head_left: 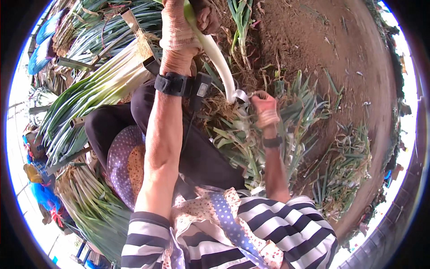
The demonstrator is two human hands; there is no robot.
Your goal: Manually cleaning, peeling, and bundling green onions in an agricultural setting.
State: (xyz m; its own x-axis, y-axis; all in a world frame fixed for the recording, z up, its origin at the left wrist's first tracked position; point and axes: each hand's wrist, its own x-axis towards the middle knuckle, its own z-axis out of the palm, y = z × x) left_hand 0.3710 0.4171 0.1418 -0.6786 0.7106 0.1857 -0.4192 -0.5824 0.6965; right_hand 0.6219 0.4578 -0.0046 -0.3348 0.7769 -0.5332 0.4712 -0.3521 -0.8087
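Note:
My left hand (176, 28) reaches far forward, its fingers closed around the green upper part of a long green onion (218, 60). The onion's white stem hangs down and curves toward my right, with its root end low, above scattered trimmings. Close beside that end, my right hand (266, 109) is closed in a pinch, slightly blurred. A thin pale strip of onion skin (242, 95) stretches from the stem's lower end to my right fingertips.
Trimmed green onions (103, 78) lie bundled in metal racks on my left, with another pile (89, 204) nearer. Leafy waste (291, 121) heaps beside my right arm, and more scraps (347, 159) lie farther right. Untrimmed onions (242, 27) rest ahead on brown soil (309, 40).

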